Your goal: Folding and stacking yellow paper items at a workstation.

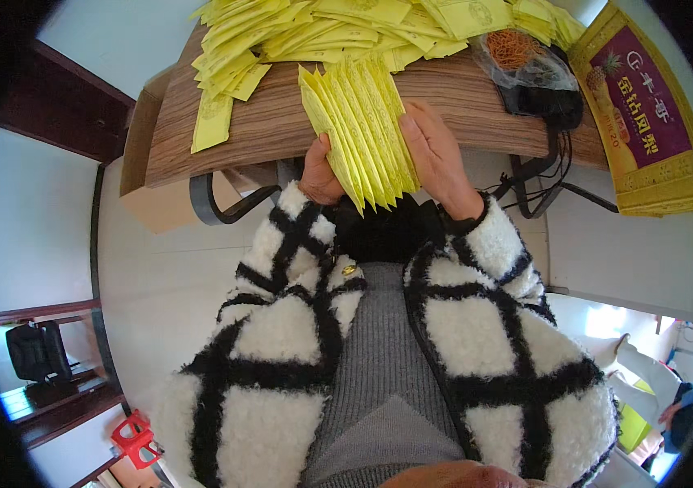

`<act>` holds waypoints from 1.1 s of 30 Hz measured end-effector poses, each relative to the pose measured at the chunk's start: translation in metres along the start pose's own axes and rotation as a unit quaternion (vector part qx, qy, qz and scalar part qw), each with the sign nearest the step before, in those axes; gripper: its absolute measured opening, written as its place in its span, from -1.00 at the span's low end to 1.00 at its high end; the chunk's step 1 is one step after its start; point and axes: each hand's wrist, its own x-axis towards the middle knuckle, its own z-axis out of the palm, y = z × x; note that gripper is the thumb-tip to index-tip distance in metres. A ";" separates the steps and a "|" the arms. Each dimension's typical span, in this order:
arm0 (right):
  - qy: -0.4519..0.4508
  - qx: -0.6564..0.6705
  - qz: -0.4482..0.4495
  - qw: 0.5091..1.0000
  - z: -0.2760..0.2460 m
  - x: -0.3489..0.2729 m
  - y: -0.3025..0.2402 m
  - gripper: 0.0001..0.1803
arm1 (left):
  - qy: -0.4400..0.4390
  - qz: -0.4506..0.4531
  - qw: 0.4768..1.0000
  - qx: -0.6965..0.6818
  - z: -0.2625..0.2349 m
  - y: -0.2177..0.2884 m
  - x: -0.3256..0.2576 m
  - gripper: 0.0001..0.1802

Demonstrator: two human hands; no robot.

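Between my two hands is a stack of yellow paper packets point(362, 134), held on edge and slightly fanned over the table's near edge. My left hand point(321, 172) is closed on the stack's lower left side. Along its right side my right hand point(437, 154) presses, the thumb near the upper edge. A large heap of similar yellow packets point(322, 32) covers the far part of the wood-grain table point(281, 106). One loose packet point(212, 124) lies apart at the heap's left end.
At the back right sits a clear plastic bag of brown rubber bands point(511, 50) on a dark device point(550, 102). A yellow and purple carton point(647, 122) stands at the table's right. Below the left end is an open cardboard box point(159, 199). Black cables point(558, 163) hang under the right side.
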 end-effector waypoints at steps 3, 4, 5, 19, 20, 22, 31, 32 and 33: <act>0.000 0.016 0.003 1.000 0.003 -0.001 0.002 -0.58 | -0.017 -0.013 1.000 -0.008 -0.001 0.003 -0.001 -0.18; -0.001 0.036 0.008 0.999 0.004 -0.001 0.003 -0.59 | -0.015 -0.012 1.000 -0.009 -0.002 0.003 -0.002 -0.18; -0.004 0.038 0.009 0.999 0.005 -0.002 0.003 -0.59 | -0.020 -0.023 0.999 -0.029 -0.002 0.004 -0.004 -0.18; 0.029 0.088 0.117 0.989 0.014 -0.002 0.001 -0.68 | -0.046 -0.037 0.997 -0.054 -0.007 0.002 -0.010 -0.16; 0.028 0.089 0.118 0.989 0.015 -0.002 0.000 -0.68 | -0.047 -0.033 0.997 -0.045 -0.007 0.002 -0.011 -0.16; 0.039 0.094 0.108 0.989 0.018 -0.004 -0.001 -0.68 | -0.039 -0.030 0.997 -0.064 -0.006 0.000 -0.014 -0.16; 0.020 0.024 0.076 0.997 0.017 -0.006 -0.005 -0.49 | -0.029 -0.016 0.999 0.013 0.007 0.000 -0.009 -0.06; 0.020 0.024 0.076 0.997 0.017 -0.007 -0.004 -0.49 | -0.029 -0.016 0.999 0.013 0.009 -0.001 -0.008 -0.06; 0.021 0.026 0.073 0.997 0.017 -0.007 -0.003 -0.49 | -0.025 -0.009 0.999 0.018 0.012 -0.002 -0.008 -0.07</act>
